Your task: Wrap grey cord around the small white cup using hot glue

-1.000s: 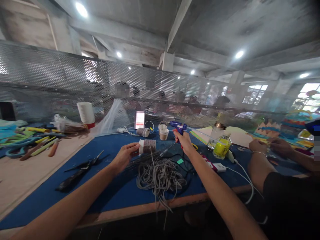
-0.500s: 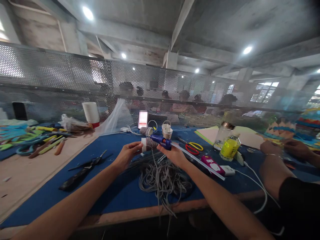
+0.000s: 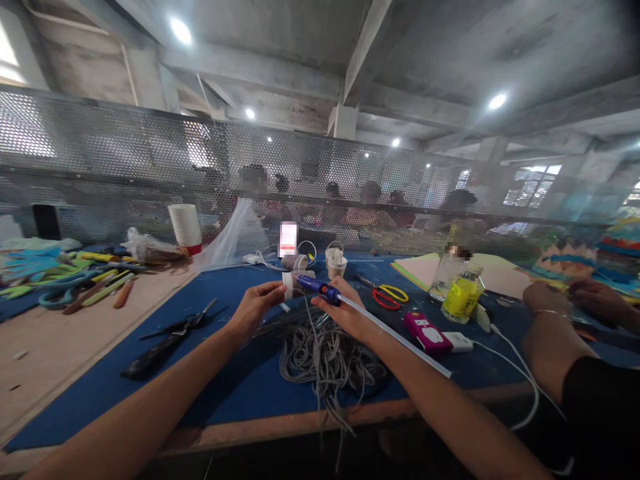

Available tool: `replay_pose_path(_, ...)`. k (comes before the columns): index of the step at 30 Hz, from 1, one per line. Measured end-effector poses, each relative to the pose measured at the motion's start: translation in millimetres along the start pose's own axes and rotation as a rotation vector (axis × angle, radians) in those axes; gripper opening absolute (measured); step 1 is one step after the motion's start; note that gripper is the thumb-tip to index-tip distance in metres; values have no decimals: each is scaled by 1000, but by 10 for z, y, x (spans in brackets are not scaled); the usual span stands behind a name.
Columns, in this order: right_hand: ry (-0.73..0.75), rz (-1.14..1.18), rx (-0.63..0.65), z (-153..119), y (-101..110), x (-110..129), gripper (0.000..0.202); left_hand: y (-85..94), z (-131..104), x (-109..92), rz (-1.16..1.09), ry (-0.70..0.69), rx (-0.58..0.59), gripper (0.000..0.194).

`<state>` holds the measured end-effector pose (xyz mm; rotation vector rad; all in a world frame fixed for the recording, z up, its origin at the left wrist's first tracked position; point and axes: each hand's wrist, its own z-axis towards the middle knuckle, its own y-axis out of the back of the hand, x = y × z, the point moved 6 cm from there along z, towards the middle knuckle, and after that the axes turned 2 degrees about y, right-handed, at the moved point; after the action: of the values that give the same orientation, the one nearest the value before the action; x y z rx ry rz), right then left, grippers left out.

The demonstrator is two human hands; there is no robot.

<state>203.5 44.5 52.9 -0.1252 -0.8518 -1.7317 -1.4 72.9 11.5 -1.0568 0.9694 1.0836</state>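
Near the middle of the view, my left hand (image 3: 259,306) is closed on the white rim of a small cord-wrapped cup (image 3: 289,285). My right hand (image 3: 345,308) is closed round a blue glue gun (image 3: 320,289), whose nozzle points left at the cup. A long translucent glue stick (image 3: 400,339) runs from the back of the gun down to the right, over my right forearm. Grey cord hangs from the cup into a tangled pile (image 3: 327,357) on the blue mat, between my forearms.
Black-handled pliers (image 3: 165,343) lie left on the mat (image 3: 215,387). Red-yellow scissors (image 3: 387,295), a purple box (image 3: 427,332) and a yellow bottle (image 3: 461,297) stand or lie right. Another person's hands (image 3: 545,300) are at far right. Paper cups (image 3: 185,227) stand back left.
The glue gun has swung so that its back end and the glue stick sit lower and nearer. Its nozzle has shifted slightly left and down against the cup. My left hand has barely moved.
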Motion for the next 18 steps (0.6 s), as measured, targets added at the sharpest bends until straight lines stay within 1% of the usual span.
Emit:
replay_pose_path(3,-8,-10,1,-2,2,17,22,12,5,5,2,-7,-6,38)
replay_pose_path(10,-9,22,55,-13,-28,21,25,28,15,-1,-11,-3,-25,38)
replay_pose_path(15,3,5,57,-22,-29,8,26,-3,-11,-34,-4,-16,1,35)
replay_pose_path(18,3,-18,57,-22,-36,-11,27,-6,-26,-46,4,-17,-9,36)
